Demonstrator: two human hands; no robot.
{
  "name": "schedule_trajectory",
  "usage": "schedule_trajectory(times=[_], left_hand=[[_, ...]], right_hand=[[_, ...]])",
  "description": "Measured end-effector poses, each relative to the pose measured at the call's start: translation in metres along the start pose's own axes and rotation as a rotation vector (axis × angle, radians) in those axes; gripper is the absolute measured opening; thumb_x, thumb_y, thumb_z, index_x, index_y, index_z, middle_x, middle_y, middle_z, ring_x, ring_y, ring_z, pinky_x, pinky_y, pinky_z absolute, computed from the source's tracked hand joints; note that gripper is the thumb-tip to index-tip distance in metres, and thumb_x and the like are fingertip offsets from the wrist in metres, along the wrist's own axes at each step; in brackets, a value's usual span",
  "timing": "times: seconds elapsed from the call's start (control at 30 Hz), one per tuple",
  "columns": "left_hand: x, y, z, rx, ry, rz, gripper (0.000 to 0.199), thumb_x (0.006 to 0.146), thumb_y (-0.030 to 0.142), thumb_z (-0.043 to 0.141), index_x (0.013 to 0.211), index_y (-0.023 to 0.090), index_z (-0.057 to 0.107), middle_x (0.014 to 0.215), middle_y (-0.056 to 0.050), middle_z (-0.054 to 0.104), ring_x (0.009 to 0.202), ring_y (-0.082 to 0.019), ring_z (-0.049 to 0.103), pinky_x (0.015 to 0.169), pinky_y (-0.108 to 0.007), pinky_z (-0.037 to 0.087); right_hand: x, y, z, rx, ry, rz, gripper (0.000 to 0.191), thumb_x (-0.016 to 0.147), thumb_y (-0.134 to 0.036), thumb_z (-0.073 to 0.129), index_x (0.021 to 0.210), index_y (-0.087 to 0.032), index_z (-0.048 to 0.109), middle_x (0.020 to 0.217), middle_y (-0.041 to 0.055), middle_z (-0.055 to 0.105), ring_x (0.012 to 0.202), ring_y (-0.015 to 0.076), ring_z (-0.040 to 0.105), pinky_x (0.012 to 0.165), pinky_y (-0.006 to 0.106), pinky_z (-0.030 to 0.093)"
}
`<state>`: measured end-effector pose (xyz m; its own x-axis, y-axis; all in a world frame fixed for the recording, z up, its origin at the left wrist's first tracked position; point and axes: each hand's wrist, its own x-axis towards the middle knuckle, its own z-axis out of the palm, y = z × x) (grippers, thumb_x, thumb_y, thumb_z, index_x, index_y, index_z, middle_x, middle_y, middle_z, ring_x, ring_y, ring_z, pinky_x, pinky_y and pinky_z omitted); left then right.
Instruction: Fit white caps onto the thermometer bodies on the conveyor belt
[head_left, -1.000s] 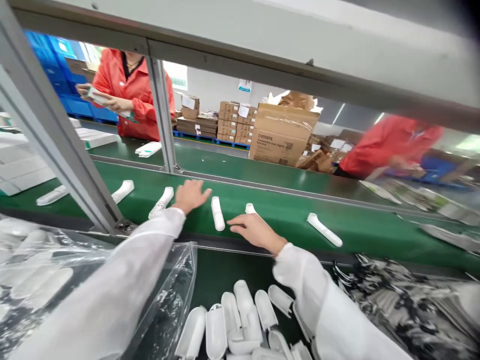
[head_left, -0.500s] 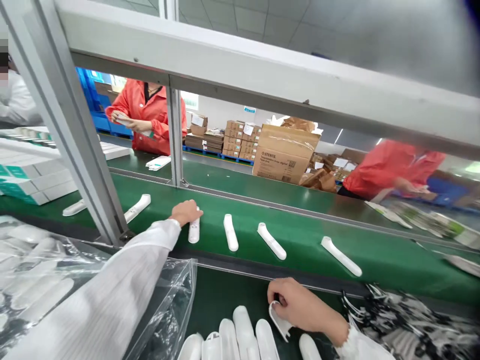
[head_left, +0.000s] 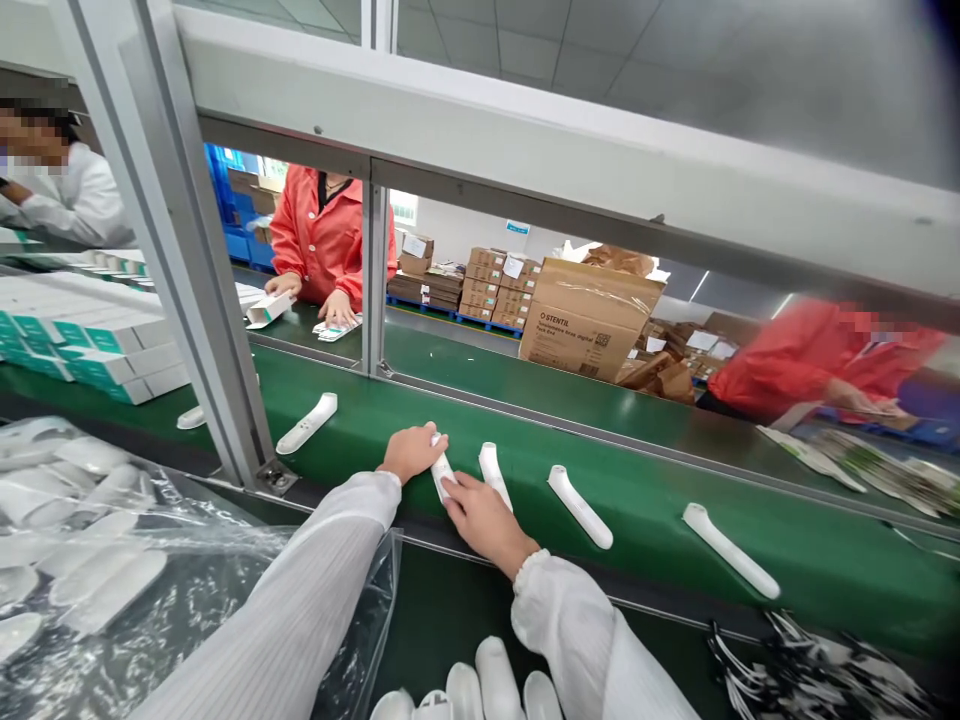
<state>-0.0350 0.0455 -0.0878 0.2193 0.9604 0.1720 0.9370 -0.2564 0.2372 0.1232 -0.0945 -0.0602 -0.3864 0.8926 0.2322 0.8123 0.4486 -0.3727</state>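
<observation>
Both hands meet over the green belt (head_left: 352, 420) on one white thermometer-like body (head_left: 442, 468). My left hand (head_left: 411, 452) grips its far end, with the fingers closed round it. My right hand (head_left: 487, 522) has its fingers on the near end, and whether a separate piece is under them is hidden. Just right of it lies another white body (head_left: 493, 470), partly behind my right hand. Two more white bodies (head_left: 581, 507) (head_left: 731, 550) lie further right, and one (head_left: 307, 424) lies to the left, its inner side showing.
A clear bag of white shells (head_left: 82, 560) fills the lower left. White shells (head_left: 499, 680) lie at the bottom middle, black and white wires (head_left: 817, 670) lower right. A metal post (head_left: 180, 240) rises at left. People in red jackets (head_left: 322, 235) work across the belt.
My right hand has moved up and left from the near bench to the body at my left hand. The curved white piece it held is no longer visible. The view has shifted left.
</observation>
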Motion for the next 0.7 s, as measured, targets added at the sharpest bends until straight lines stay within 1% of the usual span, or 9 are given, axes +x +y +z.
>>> schedule_trajectory(times=[0.1,0.17,0.3,0.37,0.43,0.5,0.57,0.63,0.7], left_hand=[[-0.001,0.008,0.002,-0.012,-0.001,0.002,0.042,0.093,0.054,0.034,0.096,0.021,0.059,0.088,-0.011,0.07,0.088,-0.03,0.067,0.076,-0.038,0.048],[-0.002,0.013,0.003,-0.019,-0.015,0.003,0.042,0.092,0.055,0.035,0.097,0.021,0.059,0.089,-0.011,0.07,0.088,-0.03,0.067,0.076,-0.038,0.048],[-0.001,0.026,-0.005,-0.04,-0.115,0.026,0.048,0.087,0.06,0.041,0.106,0.019,0.057,0.099,-0.014,0.069,0.094,-0.032,0.066,0.078,-0.04,0.049],[0.003,0.033,-0.011,-0.029,-0.172,0.028,0.046,0.086,0.057,0.043,0.107,0.019,0.057,0.105,-0.015,0.068,0.098,-0.034,0.065,0.08,-0.041,0.049],[0.007,0.04,-0.016,-0.012,-0.2,0.023,0.041,0.086,0.051,0.044,0.107,0.019,0.058,0.108,-0.015,0.068,0.1,-0.034,0.065,0.081,-0.041,0.049],[0.01,0.044,-0.021,-0.001,-0.209,0.008,0.039,0.086,0.048,0.044,0.108,0.019,0.058,0.107,-0.015,0.068,0.099,-0.033,0.065,0.081,-0.04,0.05],[0.013,0.044,-0.026,0.012,-0.222,-0.015,0.041,0.087,0.05,0.044,0.11,0.018,0.058,0.107,-0.016,0.067,0.098,-0.033,0.065,0.08,-0.041,0.05],[0.016,0.036,-0.032,0.015,-0.215,-0.021,0.049,0.088,0.057,0.041,0.112,0.018,0.057,0.107,-0.016,0.067,0.097,-0.034,0.065,0.081,-0.042,0.05],[0.02,0.019,-0.041,0.014,-0.118,-0.021,0.056,0.09,0.063,0.035,0.115,0.018,0.056,0.113,-0.016,0.065,0.101,-0.034,0.063,0.084,-0.043,0.049]], right_hand=[[-0.008,0.002,0.004,-0.124,-0.063,0.037,0.037,0.096,-0.017,0.051,0.132,-0.024,0.059,0.139,0.0091,0.056,0.104,0.0232,0.066,0.09,0.032,0.052],[-0.011,0.007,0.003,-0.153,-0.062,0.068,0.036,0.096,-0.018,0.053,0.13,-0.028,0.06,0.134,0.0054,0.061,0.106,0.0231,0.066,0.088,0.03,0.052],[-0.005,0.012,0.0,-0.147,-0.061,0.113,0.033,0.095,-0.017,0.057,0.125,-0.03,0.064,0.127,0.0041,0.066,0.112,0.0266,0.062,0.089,0.034,0.051],[-0.003,0.012,-0.006,-0.146,-0.062,0.123,0.033,0.094,-0.016,0.057,0.125,-0.027,0.065,0.128,0.0064,0.065,0.115,0.0287,0.06,0.092,0.037,0.05],[-0.013,0.012,-0.021,-0.095,-0.045,0.12,0.035,0.095,-0.018,0.055,0.128,-0.026,0.064,0.131,0.0064,0.063,0.116,0.0263,0.06,0.096,0.036,0.048],[-0.037,0.01,-0.041,0.054,-0.025,0.127,0.034,0.097,-0.022,0.054,0.129,-0.027,0.063,0.127,0.0044,0.065,0.109,0.0222,0.063,0.095,0.032,0.048],[-0.074,0.005,-0.062,0.228,-0.052,0.154,0.031,0.096,-0.026,0.054,0.123,-0.028,0.068,0.112,0.0026,0.071,0.094,0.0203,0.066,0.086,0.03,0.05],[-0.115,-0.001,-0.076,0.313,-0.153,0.214,0.026,0.091,-0.03,0.059,0.112,-0.03,0.073,0.102,0.0023,0.071,0.082,0.0198,0.065,0.076,0.029,0.05],[-0.15,-0.003,-0.078,0.347,-0.287,0.311,0.03,0.085,-0.03,0.065,0.113,-0.033,0.072,0.105,0.0029,0.067,0.077,0.0185,0.063,0.07,0.028,0.049]])
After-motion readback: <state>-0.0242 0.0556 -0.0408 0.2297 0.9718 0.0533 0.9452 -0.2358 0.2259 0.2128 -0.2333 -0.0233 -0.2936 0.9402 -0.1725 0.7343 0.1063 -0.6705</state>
